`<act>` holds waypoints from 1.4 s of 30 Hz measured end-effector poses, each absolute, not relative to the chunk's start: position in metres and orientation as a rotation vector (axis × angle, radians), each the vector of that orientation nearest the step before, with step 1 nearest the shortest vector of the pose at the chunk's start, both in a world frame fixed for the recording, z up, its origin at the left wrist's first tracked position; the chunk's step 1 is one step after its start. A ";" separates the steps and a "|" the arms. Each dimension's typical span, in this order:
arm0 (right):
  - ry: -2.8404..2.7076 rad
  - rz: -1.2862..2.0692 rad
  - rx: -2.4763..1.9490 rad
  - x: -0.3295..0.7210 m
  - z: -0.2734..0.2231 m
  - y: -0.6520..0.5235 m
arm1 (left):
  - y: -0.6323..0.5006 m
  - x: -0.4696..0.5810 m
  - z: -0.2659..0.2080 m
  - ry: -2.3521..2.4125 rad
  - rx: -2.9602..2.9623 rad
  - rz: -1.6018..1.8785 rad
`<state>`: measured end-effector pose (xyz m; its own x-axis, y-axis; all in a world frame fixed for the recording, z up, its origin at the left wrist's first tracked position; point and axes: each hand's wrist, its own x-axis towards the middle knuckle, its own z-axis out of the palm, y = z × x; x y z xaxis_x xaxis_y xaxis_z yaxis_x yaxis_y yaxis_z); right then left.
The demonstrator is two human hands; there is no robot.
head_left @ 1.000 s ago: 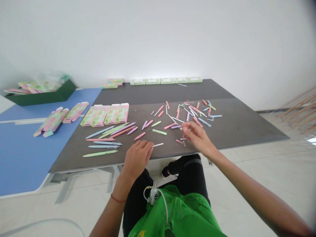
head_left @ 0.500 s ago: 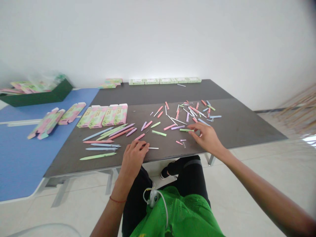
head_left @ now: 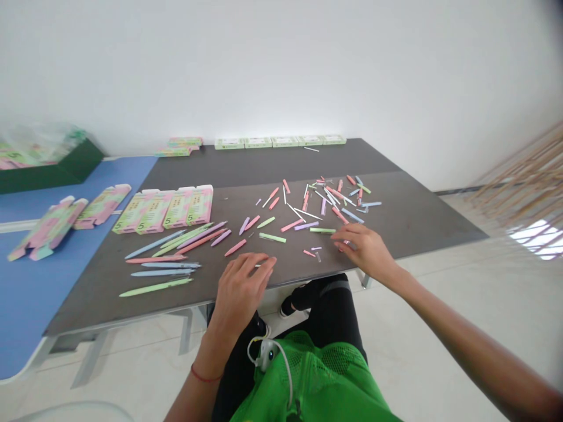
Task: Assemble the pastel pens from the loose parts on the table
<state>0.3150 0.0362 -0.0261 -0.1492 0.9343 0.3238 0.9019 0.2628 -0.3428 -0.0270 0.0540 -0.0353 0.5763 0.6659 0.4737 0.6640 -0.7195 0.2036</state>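
Left hand and right hand were both at the near side of a smooth, dark grey table in the head view. On the left one the fingers were bent, and a short bit of white stick showed between thumb and forefinger; whether they gripped it could not be told. On the right one the fingers curved toward the thumb, with a small pink piece at the tips; a grip could not be made out there either. Just left of those tips lay a slim, straight green tube.

Beyond it, thin white sticks crossed one another among short pink, purple and blue tubes, all plastic-looking. A pink pointed barrel lay just beyond the left hand.

Farther left, long tapered pens in soft green, blue, red and purple lay in a loose fan. Behind them, four flat card boxes, printed pink and green, stood close side by side with their end flaps raised. On the blue tabletop at far left were more boxes, and a dark green bin heaped with crinkled clear plastic. Slim boxes formed a row along the table's far edge.
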 end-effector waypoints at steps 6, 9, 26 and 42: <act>-2.191 0.213 -1.793 0.280 -0.028 0.032 | 0.031 0.008 -0.035 0.752 2.733 0.733; -2.193 0.210 -1.874 0.269 -0.032 0.032 | 0.021 0.016 -0.039 0.684 2.725 0.722; -1.830 0.793 -1.519 0.274 -0.039 0.011 | 0.028 0.025 -0.060 1.084 2.539 0.600; -1.534 0.897 -1.556 0.270 -0.081 0.001 | 0.042 0.014 -0.077 0.872 2.379 0.632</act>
<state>0.2695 0.0008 -0.0813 0.0316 0.9991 0.0281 0.4652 0.0102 -0.8851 0.0142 0.0418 -0.0768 0.6833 0.6890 0.2417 0.4441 -0.6549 0.6114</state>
